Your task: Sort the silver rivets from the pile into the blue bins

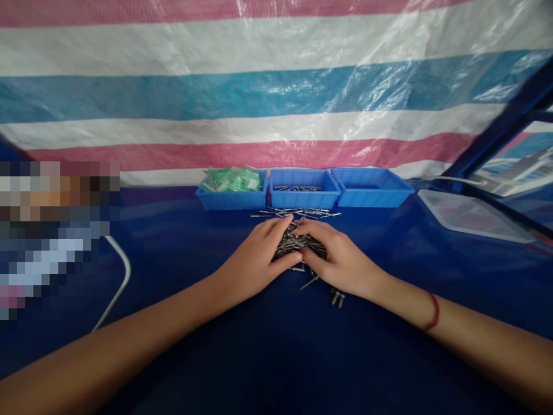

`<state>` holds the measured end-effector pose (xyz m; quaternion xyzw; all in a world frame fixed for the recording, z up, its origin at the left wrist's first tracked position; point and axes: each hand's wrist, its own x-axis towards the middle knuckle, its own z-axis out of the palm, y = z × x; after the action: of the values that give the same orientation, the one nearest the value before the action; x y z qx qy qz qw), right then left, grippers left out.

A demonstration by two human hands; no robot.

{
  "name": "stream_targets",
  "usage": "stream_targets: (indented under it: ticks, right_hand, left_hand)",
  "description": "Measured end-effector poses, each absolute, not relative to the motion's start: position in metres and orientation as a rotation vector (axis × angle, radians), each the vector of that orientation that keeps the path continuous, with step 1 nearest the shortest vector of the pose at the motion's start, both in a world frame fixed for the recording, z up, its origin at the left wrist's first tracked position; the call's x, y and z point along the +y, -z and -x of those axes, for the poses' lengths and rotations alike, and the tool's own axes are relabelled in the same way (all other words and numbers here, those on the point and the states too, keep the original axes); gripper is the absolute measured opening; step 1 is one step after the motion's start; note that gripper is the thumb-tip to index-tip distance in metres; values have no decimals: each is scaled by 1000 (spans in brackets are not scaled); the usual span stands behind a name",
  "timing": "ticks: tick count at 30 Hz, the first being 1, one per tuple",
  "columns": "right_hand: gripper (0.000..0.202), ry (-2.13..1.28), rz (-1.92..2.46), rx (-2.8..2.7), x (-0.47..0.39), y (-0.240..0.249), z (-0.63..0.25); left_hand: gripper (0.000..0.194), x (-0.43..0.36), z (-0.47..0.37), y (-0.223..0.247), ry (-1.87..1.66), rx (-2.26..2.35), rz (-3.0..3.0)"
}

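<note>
A heap of metal blind rivets [290, 246] with long thin pins lies on the blue table. My left hand [258, 253] curves around its left side, thumb in front. From the right, my right hand [343, 259] cups the same heap, and the fingertips of both hands almost meet over it. Parts of the heap are hidden under the fingers. Several loose rivets [319, 213] are strewn just behind the hands, before the middle blue bin [305, 200], which has more rivets inside. A few stray rivets [337, 298] lie in front of my right wrist.
To the left, a blue bin [233, 202] holds green-and-clear plastic packets [235, 180]. Another blue bin [374, 199] stands at the right end of the row. A translucent flat tray or lid [475, 219] lies farther right. At left, a white cable [126, 265] crosses the table.
</note>
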<state>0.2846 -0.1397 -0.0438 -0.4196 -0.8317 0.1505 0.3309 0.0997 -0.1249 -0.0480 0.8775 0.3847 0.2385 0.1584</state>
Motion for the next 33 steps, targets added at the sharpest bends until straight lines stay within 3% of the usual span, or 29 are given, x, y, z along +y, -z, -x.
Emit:
stream_targets:
  ticks: [8, 18, 23, 28, 33]
  right_hand:
    - [15, -333, 1201, -2042, -140, 47, -290]
    - [19, -318, 1180, -1953, -147, 43, -292]
    - [34, -508, 1121, -1830, -157, 45, -288]
    - [17, -480, 1036, -1849, -165, 44, -285]
    - [16, -566, 1087, -1681, -169, 42, -282]
  left_hand:
    - [31, -130, -102, 44, -1010, 1147, -2488]
    - [22, -137, -101, 37, -1140, 1078, -2532]
    - [24, -142, -102, 34, -1174, 1022, -2512]
    - [13, -149, -104, 30, -1209, 984, -2383]
    - [9, -153, -104, 31, -1287, 1010, -2256]
